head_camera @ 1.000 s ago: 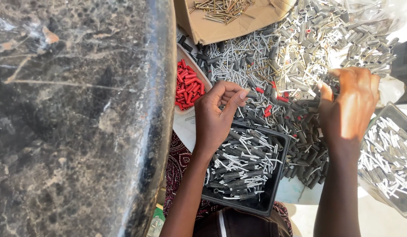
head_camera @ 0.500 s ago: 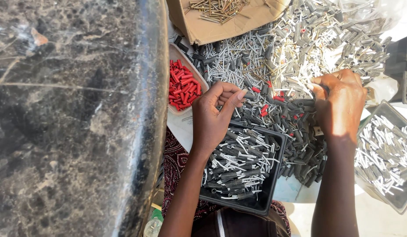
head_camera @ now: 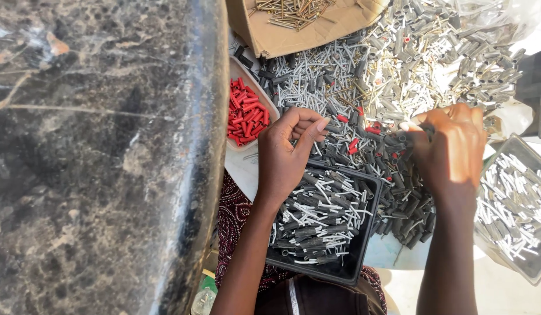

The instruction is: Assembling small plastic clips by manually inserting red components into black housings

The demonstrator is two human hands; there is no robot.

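The left hand (head_camera: 288, 154) hovers at the far-left corner of the black rectangular plastic tray (head_camera: 364, 251), thumb and fingers pinched narrow; whether a piece sits between them I cannot tell. The right hand (head_camera: 451, 146), just past the tray's far-right corner, is curled down into the loose heap of dark grey plastic sleeves and pale pins (head_camera: 375, 87), fingertips buried — its hold is hidden too. That heap spreads beyond the tray, and the tray itself already carries a layer of mixed grey and white pieces.

The risks, as I judge them: the tray rests on the person's lap, over patterned maroon cloth (head_camera: 232, 224), so a knock from either forearm could tilt it and spill pieces. A few red pieces (head_camera: 364, 129) lie scattered in the heap just beyond the tray, close to the fingers, so a careless pinch could carry the wrong colour along. Small parts could also slip off into the gap to the tray's left.

Left of the tray and slightly beyond it sits a shallow white dish of red plastic sleeves (head_camera: 247, 114). Further left, a large dark mottled stone-like surface (head_camera: 95, 157) crowds the left arm. Far beyond the tray, a brown cardboard box of brass-coloured pins (head_camera: 294, 32). Right of the tray, a clear plastic tub of white pieces (head_camera: 518, 204) hems in the right wrist.
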